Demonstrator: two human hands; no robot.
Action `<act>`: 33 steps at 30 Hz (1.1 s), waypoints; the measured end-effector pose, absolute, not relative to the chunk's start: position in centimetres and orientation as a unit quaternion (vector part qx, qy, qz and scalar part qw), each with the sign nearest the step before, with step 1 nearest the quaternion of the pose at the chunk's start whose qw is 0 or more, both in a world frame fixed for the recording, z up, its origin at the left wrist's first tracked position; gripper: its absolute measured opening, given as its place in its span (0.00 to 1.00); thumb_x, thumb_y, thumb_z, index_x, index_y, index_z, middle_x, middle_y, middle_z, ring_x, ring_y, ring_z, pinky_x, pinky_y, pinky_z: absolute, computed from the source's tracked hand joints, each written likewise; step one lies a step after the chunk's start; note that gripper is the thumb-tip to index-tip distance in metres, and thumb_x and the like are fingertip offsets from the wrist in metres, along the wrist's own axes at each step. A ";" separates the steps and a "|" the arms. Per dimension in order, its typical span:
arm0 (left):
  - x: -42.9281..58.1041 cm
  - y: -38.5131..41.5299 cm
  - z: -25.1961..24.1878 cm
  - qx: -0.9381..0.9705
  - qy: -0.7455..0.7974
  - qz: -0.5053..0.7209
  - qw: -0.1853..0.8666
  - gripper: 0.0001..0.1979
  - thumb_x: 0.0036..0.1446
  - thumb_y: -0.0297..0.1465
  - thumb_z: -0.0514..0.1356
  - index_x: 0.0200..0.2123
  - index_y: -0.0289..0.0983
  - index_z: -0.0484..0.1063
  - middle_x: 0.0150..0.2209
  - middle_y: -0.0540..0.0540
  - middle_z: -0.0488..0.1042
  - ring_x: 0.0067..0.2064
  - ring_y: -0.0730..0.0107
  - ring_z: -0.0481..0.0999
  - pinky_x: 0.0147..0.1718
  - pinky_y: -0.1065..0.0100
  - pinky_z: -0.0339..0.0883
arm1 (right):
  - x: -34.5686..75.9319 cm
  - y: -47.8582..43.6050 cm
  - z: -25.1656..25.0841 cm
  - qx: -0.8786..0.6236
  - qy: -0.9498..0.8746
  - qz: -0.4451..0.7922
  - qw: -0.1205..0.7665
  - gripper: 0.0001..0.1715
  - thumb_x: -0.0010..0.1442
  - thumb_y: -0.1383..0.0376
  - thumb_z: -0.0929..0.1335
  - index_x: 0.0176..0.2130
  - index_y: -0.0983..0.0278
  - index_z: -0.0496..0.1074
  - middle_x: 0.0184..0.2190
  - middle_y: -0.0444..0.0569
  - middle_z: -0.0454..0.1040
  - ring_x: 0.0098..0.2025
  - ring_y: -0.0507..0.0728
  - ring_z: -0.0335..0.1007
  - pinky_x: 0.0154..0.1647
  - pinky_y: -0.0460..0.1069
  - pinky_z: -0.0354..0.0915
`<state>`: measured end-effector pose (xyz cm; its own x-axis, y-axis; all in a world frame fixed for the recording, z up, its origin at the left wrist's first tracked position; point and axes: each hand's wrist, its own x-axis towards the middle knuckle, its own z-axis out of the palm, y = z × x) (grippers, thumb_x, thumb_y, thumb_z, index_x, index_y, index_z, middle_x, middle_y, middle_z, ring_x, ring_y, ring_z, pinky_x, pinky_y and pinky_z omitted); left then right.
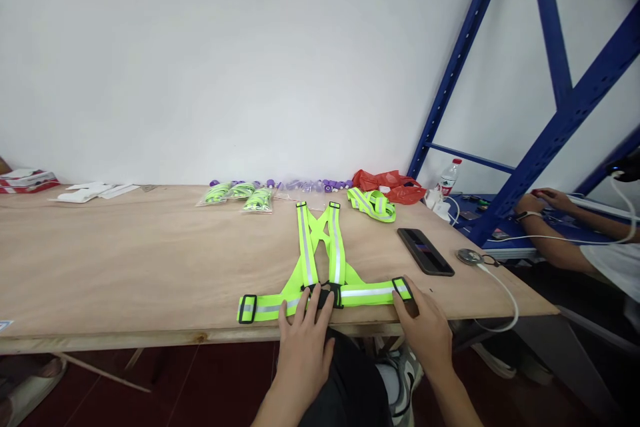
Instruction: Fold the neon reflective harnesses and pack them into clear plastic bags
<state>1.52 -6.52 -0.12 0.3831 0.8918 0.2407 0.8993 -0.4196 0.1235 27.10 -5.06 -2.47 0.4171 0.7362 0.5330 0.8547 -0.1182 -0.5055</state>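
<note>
A neon-yellow reflective harness [337, 247] with silver stripes lies spread on the wooden table [150, 260], its shoulder straps crossing toward the wall. My left hand [304, 340] rests with fingers apart on the waist strap, beside the black buckle at its middle, partly covering it. At the strap's right end, my right hand [425, 327] holds the black slider between thumb and index finger. Another black slider sits at the left end, untouched by either hand.
Bagged yellow straps [259, 200], a loose bundled harness [373, 205] and a red plastic bag [390, 185] lie along the wall. On the right are a phone [425, 251], a cabled round device [470, 256], a bottle [449, 177] and a blue rack [530, 147]. Another person's arms [550, 230] show beyond.
</note>
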 end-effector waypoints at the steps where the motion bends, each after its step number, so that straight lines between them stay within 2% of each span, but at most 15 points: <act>1: 1.4 -6.5 -0.1 -0.833 -0.536 -0.137 0.014 0.34 0.63 0.32 0.52 0.70 0.53 0.47 0.71 0.49 0.51 0.68 0.46 0.54 0.62 0.36 0.48 | 27.1 -5.1 -2.3 -0.754 -0.525 -0.064 0.390 0.33 0.61 0.45 0.60 0.53 0.61 0.72 0.47 0.56 0.78 0.49 0.68 0.73 0.50 0.59 0.67; 4: 1.2 -6.4 -0.3 -0.835 -0.529 -0.151 0.016 0.33 0.64 0.32 0.52 0.70 0.52 0.48 0.71 0.49 0.52 0.68 0.48 0.54 0.63 0.37 0.45 | 27.3 -5.1 -2.0 -0.771 -0.504 -0.039 0.387 0.32 0.59 0.44 0.61 0.52 0.59 0.72 0.47 0.53 0.78 0.48 0.67 0.74 0.46 0.58 0.69; 10: 0.9 -6.2 -1.1 -0.840 -0.510 -0.185 0.036 0.32 0.65 0.30 0.51 0.70 0.52 0.48 0.71 0.50 0.52 0.68 0.52 0.54 0.65 0.39 0.41 | 28.1 -4.9 -1.9 -0.745 -0.533 -0.044 0.399 0.29 0.58 0.45 0.61 0.46 0.60 0.75 0.45 0.55 0.79 0.47 0.66 0.75 0.48 0.57 0.69; 16: 0.6 -6.0 -1.8 -0.842 -0.496 -0.209 0.048 0.36 0.62 0.30 0.55 0.70 0.53 0.47 0.71 0.50 0.51 0.68 0.47 0.53 0.64 0.40 0.46 | 28.7 -4.8 -1.9 -0.728 -0.542 -0.046 0.417 0.32 0.58 0.44 0.62 0.46 0.63 0.76 0.46 0.56 0.79 0.49 0.65 0.74 0.50 0.56 0.69; 22: 0.9 -6.0 -1.9 -0.839 -0.506 -0.198 0.030 0.36 0.62 0.31 0.55 0.70 0.56 0.46 0.71 0.51 0.50 0.68 0.43 0.55 0.62 0.34 0.44 | 28.7 -4.9 -1.6 -0.768 -0.498 -0.022 0.402 0.34 0.57 0.43 0.62 0.53 0.59 0.75 0.45 0.53 0.80 0.44 0.66 0.76 0.41 0.55 0.70; 26: 0.8 -5.9 -2.0 -0.843 -0.503 -0.191 0.021 0.37 0.62 0.32 0.55 0.70 0.56 0.44 0.72 0.51 0.48 0.68 0.42 0.54 0.63 0.32 0.43 | 28.6 -4.9 -1.5 -0.784 -0.485 -0.014 0.387 0.33 0.56 0.43 0.63 0.52 0.57 0.76 0.43 0.52 0.80 0.42 0.66 0.76 0.38 0.54 0.69; 33: 0.8 -5.9 -1.6 -0.844 -0.505 -0.181 -0.011 0.37 0.61 0.33 0.55 0.70 0.56 0.45 0.72 0.50 0.47 0.69 0.39 0.52 0.62 0.29 0.41 | 28.5 -5.0 -1.3 -0.769 -0.495 -0.006 0.403 0.33 0.54 0.45 0.63 0.50 0.60 0.76 0.44 0.55 0.80 0.45 0.68 0.76 0.43 0.56 0.70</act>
